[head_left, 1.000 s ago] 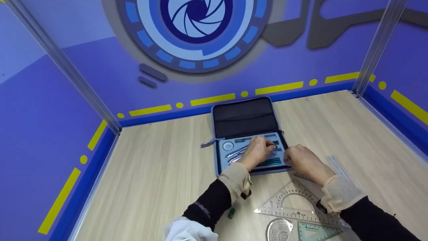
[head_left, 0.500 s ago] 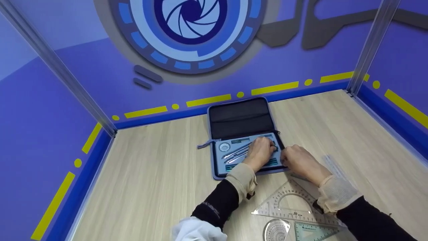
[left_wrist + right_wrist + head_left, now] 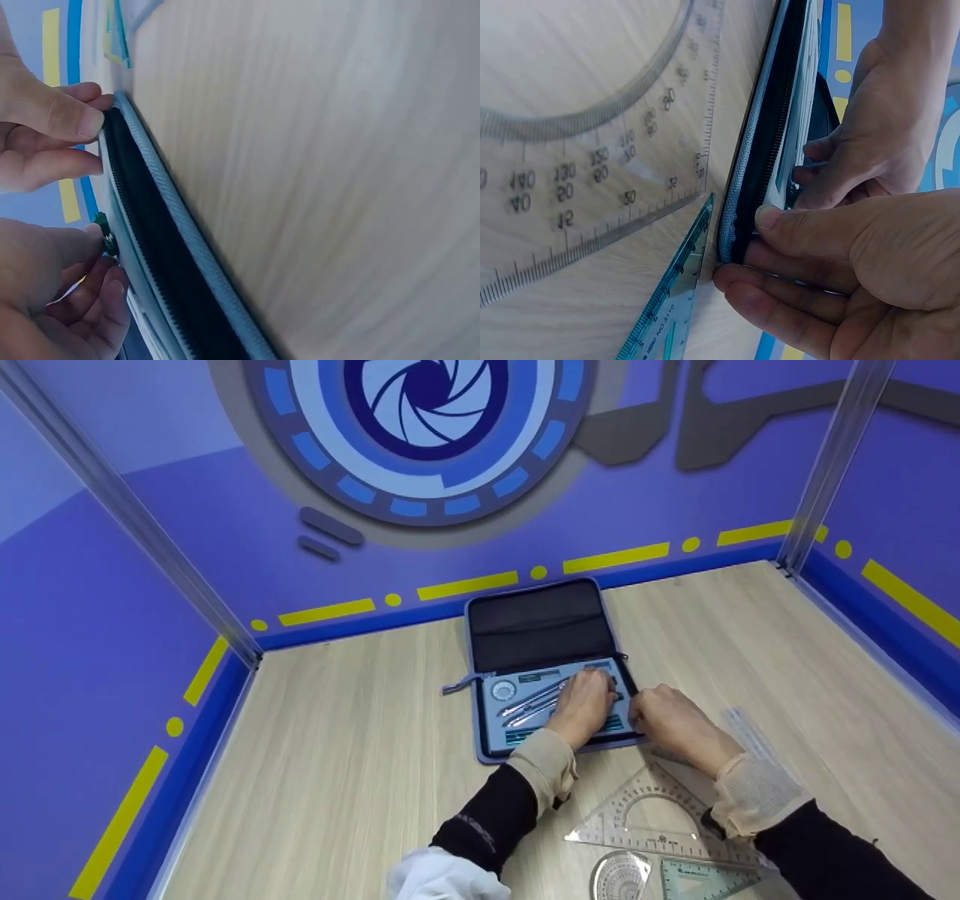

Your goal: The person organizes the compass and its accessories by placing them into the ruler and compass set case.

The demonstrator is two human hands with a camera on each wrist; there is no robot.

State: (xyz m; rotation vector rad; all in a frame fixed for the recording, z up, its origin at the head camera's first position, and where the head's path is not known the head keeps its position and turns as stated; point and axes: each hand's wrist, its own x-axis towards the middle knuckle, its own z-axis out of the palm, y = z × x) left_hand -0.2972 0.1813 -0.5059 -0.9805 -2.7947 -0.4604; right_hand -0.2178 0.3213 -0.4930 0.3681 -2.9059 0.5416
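A zippered case (image 3: 541,624) lies unfolded on the table, its blue-grey tray (image 3: 491,720) facing up. Slender silver drawing instruments (image 3: 529,705), a round white disc (image 3: 503,689) and dark green pieces (image 3: 523,735) sit in the tray. My left hand (image 3: 583,709) is over the tray's right part. In the left wrist view, thumb and fingers pinch a small dark green piece (image 3: 105,232), its kind unclear, at the tray surface. My right hand (image 3: 675,721) grips the case's right edge, thumb on top and fingers below in the right wrist view. Both hands cover part of the tray.
A large clear set square (image 3: 606,823), a round protractor (image 3: 619,876) and a green-tinted set square (image 3: 694,876) lie in front of the case. Farther right is a clear ruler (image 3: 750,733). A blue wall panel (image 3: 420,570) stands close behind the lid.
The head view has shifted slightly. My left fingers have dipped a little toward the tray, and the green piece is now hidden from above. The right hand stays on the case edge.
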